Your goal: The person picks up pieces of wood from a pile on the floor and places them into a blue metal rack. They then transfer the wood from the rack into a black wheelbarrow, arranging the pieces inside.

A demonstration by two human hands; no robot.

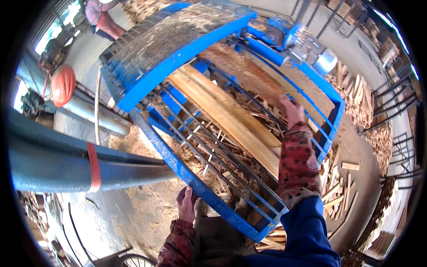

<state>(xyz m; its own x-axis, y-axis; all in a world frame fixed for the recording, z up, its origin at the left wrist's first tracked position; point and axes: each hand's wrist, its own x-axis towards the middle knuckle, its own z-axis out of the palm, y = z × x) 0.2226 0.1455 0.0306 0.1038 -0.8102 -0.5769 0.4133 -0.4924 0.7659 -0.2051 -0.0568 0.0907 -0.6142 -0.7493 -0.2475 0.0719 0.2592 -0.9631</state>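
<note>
A blue metal sawing machine (160, 151) with an open bar frame fills the middle. My left hand (187, 204) is closed on the near left rail of that frame, its thumb lying on top. Across the bars my right hand (291, 111) is reached out, gripping the near end of a reddish-brown wooden board (249, 69). The board's far end runs under the blue hood; its surface looks slightly smeared. Beside it, to the left, a yellowish timber piece (227, 115) slopes from beneath the hood toward me. Part of my right fingers is hidden behind my hand.
Offcuts and sawdust lie below the bars. A motor (311, 49) with a saw blade (274, 35) sits at the far right of the frame. Grey ducts (53, 153) stand at left, near an orange helmet (63, 85). Another person (102, 20) is at far left. Wood piles (356, 95) lie right.
</note>
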